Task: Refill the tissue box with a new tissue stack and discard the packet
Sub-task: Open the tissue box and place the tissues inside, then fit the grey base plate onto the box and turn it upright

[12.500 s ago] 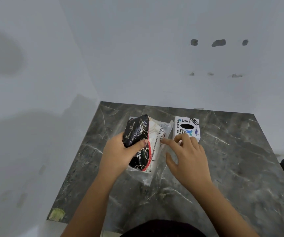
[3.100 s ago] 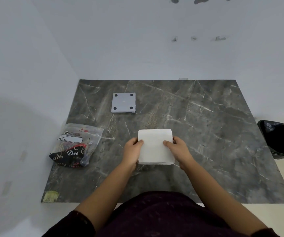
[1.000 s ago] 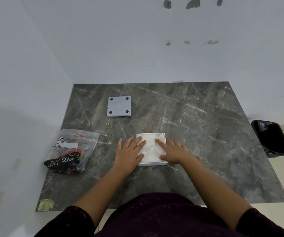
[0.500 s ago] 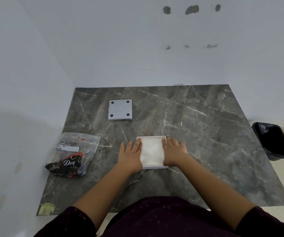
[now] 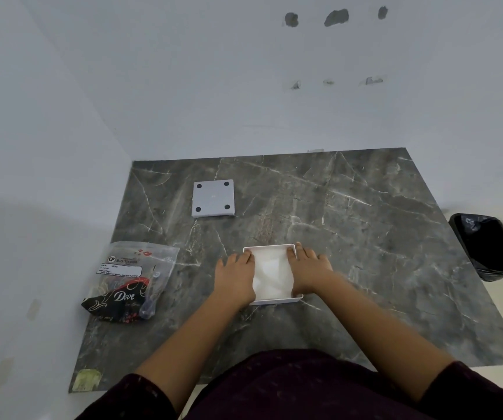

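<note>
both forearms reach forward toward twelve o'clock, bare below dark sleeves pushed up near the elbows. left hand lies flat, palm down, fingers together pointing to twelve. right hand mirrors it at its three o'clock side, palm down, fingers stretched forward. a narrow gap separates the hands, wrists straight.

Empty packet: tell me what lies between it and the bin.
Nothing fixed. The empty packet lies at the table's left edge; the bin stands on the floor past the right edge. Between them sit the open tissue box and both hands, which a lifted packet clears.
</note>
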